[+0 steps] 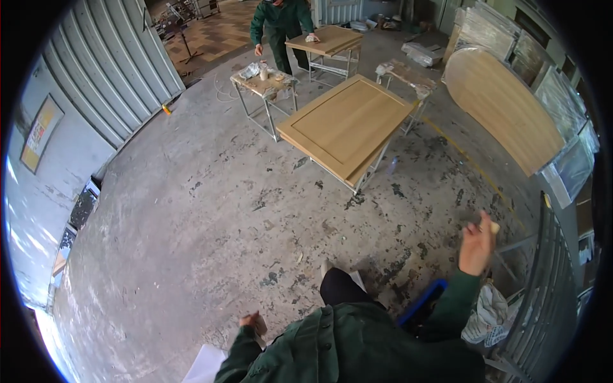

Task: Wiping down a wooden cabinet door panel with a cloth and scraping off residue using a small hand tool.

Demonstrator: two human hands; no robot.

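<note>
My right hand (476, 249) is raised at the right, its fingers bent around a small pale yellow piece (495, 227) whose kind I cannot make out. My left hand (254, 322) hangs low at the left of my body with its fingers curled in; whether anything is inside them is hidden. A flat white thing (205, 364) shows beside my left sleeve. Ahead of me, apart from both hands, a light wooden panel (348, 124) with a recessed middle lies on a metal-legged stand (357, 186).
A small cluttered table (271, 83) and another littered stand (408, 78) flank the panel. Behind, a person in green (281, 25) touches another wooden panel (324, 39). A rounded wooden board (501, 105) leans at the right. Near my right arm are a metal rack (543, 281) and a white sack (488, 313).
</note>
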